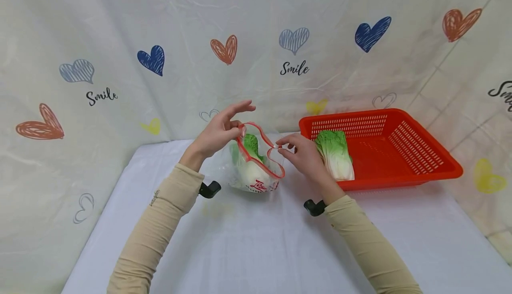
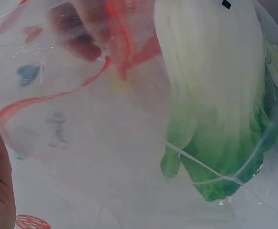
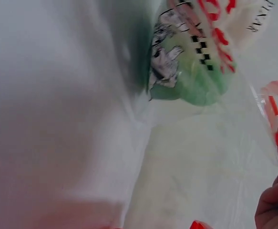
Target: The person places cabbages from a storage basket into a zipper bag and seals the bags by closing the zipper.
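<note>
A clear zip bag (image 1: 256, 169) with a red rim stands open on the white table (image 1: 256, 240), with a napa cabbage (image 1: 250, 149) inside it, also seen as the cabbage (image 2: 215, 105) through the plastic. My left hand (image 1: 224, 129) pinches the bag's left rim, its other fingers spread. My right hand (image 1: 300, 152) pinches the red rim on the right side. A second cabbage (image 1: 335, 154) lies in the red basket (image 1: 400, 152). In the right wrist view my fingertips (image 3: 274, 205) touch the bag (image 3: 210, 157) near its red strip.
The red basket stands at the right rear of the table, just right of my right hand. A heart-printed cloth (image 1: 120, 63) hangs behind and at both sides.
</note>
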`<state>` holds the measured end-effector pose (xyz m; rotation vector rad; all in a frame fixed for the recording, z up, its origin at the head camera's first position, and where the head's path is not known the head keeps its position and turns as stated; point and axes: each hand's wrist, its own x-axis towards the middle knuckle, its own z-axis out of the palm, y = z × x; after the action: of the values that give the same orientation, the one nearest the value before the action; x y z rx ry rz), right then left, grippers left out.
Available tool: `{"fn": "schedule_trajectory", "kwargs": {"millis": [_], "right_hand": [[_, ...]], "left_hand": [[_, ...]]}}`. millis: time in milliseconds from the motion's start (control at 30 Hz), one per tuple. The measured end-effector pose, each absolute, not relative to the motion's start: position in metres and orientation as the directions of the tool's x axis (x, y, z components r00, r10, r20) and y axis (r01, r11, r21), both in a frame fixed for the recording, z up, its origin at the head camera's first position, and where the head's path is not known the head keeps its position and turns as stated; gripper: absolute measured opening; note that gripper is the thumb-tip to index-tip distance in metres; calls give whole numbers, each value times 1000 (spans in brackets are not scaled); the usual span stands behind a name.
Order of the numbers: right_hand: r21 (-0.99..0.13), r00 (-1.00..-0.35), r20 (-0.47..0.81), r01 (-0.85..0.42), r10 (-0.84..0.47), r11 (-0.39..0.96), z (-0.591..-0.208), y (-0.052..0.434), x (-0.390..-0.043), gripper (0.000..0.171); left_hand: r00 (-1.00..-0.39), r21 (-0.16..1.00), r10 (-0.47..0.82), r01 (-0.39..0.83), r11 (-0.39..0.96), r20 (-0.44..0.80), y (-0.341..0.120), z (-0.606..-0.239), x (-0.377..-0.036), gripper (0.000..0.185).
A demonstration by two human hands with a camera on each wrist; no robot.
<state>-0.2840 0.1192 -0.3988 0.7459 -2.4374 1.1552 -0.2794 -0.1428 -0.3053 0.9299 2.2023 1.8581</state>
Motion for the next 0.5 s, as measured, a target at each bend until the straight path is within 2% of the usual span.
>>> {"fn": "schedule_trajectory", "kwargs": {"millis": [333, 500], "right_hand": [[-400, -705, 599, -675, -381, 620, -403, 113, -286, 13], [-328, -646, 651, -712, -398, 621, -401, 112, -288, 13]], "left_hand": [[-769, 927, 568, 375, 29, 293, -142, -305, -280, 66], [-757, 929, 587, 368, 22, 287, -143, -304, -280, 66]]}}
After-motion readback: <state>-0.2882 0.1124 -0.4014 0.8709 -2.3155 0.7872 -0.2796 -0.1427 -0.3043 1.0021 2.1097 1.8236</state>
